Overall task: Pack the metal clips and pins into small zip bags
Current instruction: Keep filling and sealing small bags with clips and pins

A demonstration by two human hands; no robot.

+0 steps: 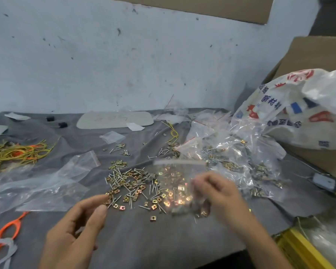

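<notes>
Grey cloth (163,239), creased and matte, covers a work table set against a scuffed pale-blue wall (105,55), seen from the head camera. At the cloth's middle lies a loose pile of clips and pins (132,187): small square brass-coloured metal clips with a hole in each face, mixed with thin silvery pins with flat heads. Just right of the pile, and partly over its edge, the right hand (219,193) pinches a small zip bag (175,177) of clear, glossy plastic in its curled fingers. The bag is blurred, its pale zip strip uppermost, and shining clips show through its lower part. At the pile's near-left edge the left hand (76,230) is released, thumb and forefinger apart, its fingertip close to the outermost clips and nothing in its grasp. Right of the pile and farther back sits a crinkled heap of filled bags (231,152), with a printed white woven sack (299,105) and a brown cardboard box (318,55) behind it. Left of the pile an empty zip bag (81,164) with a red strip lies flat on larger clear sheeting. Well to the left is a tangle of yellow and orange ties (17,152)
</notes>
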